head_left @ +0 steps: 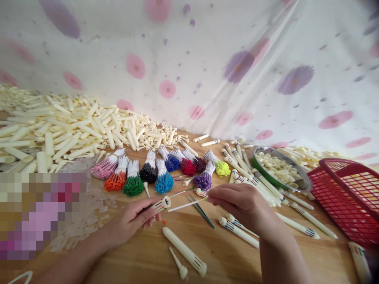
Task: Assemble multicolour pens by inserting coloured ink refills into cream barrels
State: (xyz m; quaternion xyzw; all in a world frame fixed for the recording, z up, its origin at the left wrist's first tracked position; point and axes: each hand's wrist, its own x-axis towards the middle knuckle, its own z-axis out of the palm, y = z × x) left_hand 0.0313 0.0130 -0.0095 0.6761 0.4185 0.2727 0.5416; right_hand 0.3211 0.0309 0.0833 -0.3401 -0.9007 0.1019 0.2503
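Note:
My left hand (132, 221) is closed around a short cream slotted pen section (161, 204), its round open end turned right. A thin refill with a green end (183, 192) reaches from that opening toward my right hand (239, 203). Between its fingertips, my right hand pinches a white pen refill (186, 206) with a yellowish end; its other end is just beside the slotted section. Close behind those fingers lies another slotted piece (201, 192). Below the hands, tweezers (204, 213), a cream pen barrel (184, 250) and a pointed cone piece (179, 264) rest on the wooden table (136, 260).
Bundled refills in several colours, such as green (133, 179) and purple (204, 177), stand behind my hands. A heap of cream tubes (65, 126) fills the back left. At right are pens (239, 232), a green-sided bowl (274, 179) of small parts and a red basket (346, 197).

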